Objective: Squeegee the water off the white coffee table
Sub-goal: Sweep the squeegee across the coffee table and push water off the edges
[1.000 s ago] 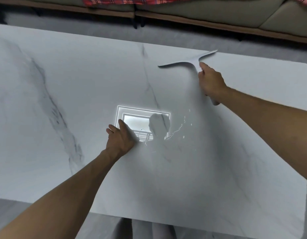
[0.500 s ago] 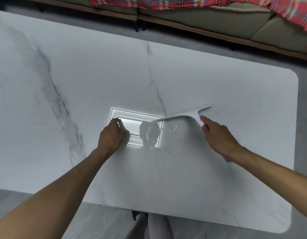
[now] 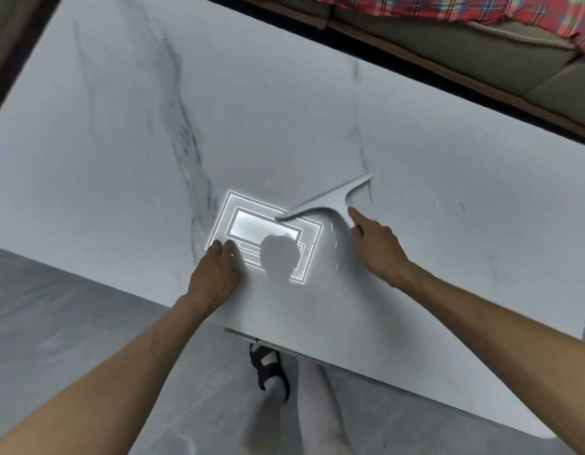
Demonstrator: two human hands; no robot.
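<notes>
We hold the squeegee [image 3: 330, 200] in our right hand [image 3: 378, 249], grip closed round its handle, blade lying slantwise on the desk [image 3: 284, 103] just beyond, while our left hand [image 3: 215, 274] rests flat, fingers spread, nearby.

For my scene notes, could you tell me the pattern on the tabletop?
The coffee table is white marble with grey veins, clearest in the head view.

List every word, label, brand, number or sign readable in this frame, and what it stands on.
None can be read.
White squeegee held in the right hand: no marking visible.
White marble-veined coffee table: only grey veins and a bright rectangular light reflection, no text.
Red plaid blanket: pattern only.
Black-and-white sandal: no readable logo.
</notes>
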